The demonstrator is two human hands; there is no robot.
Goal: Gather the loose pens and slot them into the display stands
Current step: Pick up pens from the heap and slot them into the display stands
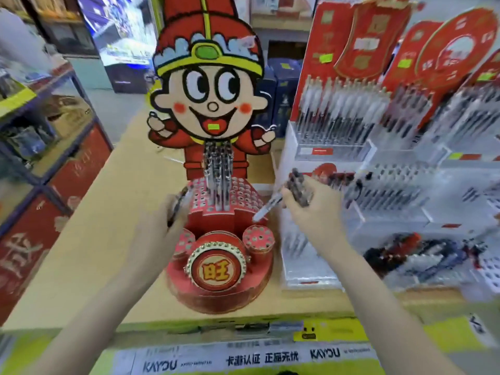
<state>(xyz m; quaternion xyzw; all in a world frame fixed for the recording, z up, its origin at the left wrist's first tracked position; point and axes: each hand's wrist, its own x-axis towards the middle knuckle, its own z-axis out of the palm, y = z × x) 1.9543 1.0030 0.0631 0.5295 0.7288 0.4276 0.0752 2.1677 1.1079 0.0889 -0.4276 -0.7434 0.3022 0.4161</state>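
Shelf top, tan, fills the view from 6 to 12 o'clock. At its centre, a red display stand with a tall cartoon-figure backboard; its perforated tiers are mostly unfilled, a small cluster of pens upright in the middle holes. At 3 o'clock, clear acrylic pen racks with red header cards, rows of pens slotted in; blurred. A loose heap of dark pens lies in the tray at 4 o'clock. Left hand, at 9 o'clock of the stand, fingers curled round one dark pen, touching the stand's left edge. Right hand, at 3 o'clock of the stand, grips a bundle of pens and pinches a single white pen, tip angled down toward the stand's right tier.
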